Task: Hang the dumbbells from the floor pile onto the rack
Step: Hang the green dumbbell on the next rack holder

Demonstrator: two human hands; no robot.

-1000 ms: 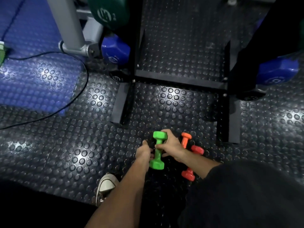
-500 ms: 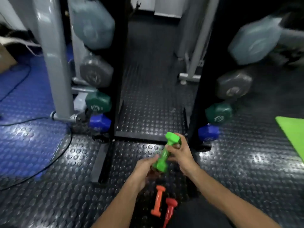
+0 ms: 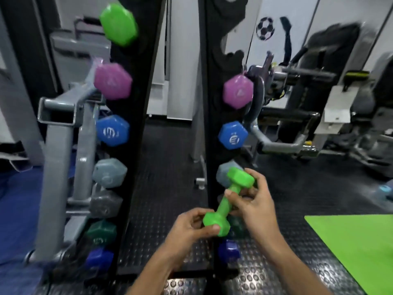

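A tall black rack (image 3: 138,128) stood ahead on the studded dark floor (image 3: 165,188), its two uprights leaning slightly apart toward the bottom. Hex dumbbell ends showed down both sides: a green dumbbell on the rack (image 3: 118,24) at the top of the left upright, then a pink pair (image 3: 112,81), a blue pair (image 3: 112,130), pale grey (image 3: 109,173), dark grey (image 3: 105,202), dark green (image 3: 102,232) and deep blue (image 3: 99,258) below. The notch at the top of the right upright, opposite the upper green end, showed no weight. Grey gym machines (image 3: 61,128) stood behind the rack on the left and more equipment on the right; a bright green mat (image 3: 357,248) lay on the floor at the lower right.

In front of the right upright, low in the view, the small green dumbbell (image 3: 228,202) was held off the floor, tilted with its upper end up and to the right. The left hand (image 3: 189,231) gripped its lower end, thumb and fingers curled around the hex head. The right hand (image 3: 253,205) held the handle and upper end, fingers wrapped around the bar just beneath the top head. The dumbbell sat between the two hands, touching both, with its upper head overlapping the pale grey weight on the right upright.
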